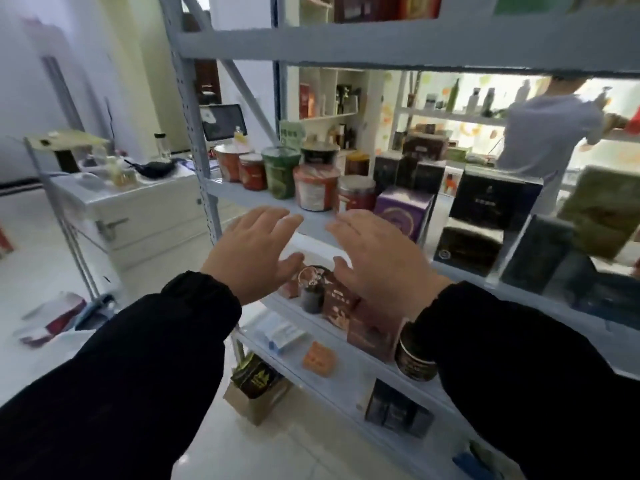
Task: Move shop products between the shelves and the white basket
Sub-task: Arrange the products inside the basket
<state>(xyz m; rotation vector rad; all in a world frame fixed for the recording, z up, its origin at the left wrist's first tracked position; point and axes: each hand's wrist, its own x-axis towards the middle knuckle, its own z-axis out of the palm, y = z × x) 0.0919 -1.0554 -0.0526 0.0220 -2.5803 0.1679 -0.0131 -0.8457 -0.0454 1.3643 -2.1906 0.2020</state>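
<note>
Our black sleeves [138, 358] stretch out in front of the rack [194, 133], and both hands hover side by side before its middle shelf [242, 194]. Our left hand [254, 251] is wide, fingers spread and straight, holding nothing. Our right hand [375, 258] is the same, back up and bare. The two are near each other but apart.

Under them, on the rack's lower shelf [381, 367], sit brown boxes [341, 303], a dark jar [311, 297] and, further right, a round tin [415, 355]. One level lower on the rack lie a white box [280, 332] and an orange packet [318, 358].

On the middle shelf, just past our fingertips, stands a red tub [315, 188]. A green cup [280, 171] and red cups [252, 171] stand towards the rack's left post. A purple box [403, 211] and black boxes [491, 202] stand towards its right.

Left of the rack is a white table [138, 206] with clutter on it and a screen [223, 121] behind. Behind the rack, to the right, another person [550, 133] in a pale top has an arm out towards a far shelf of bottles [453, 95].
</note>
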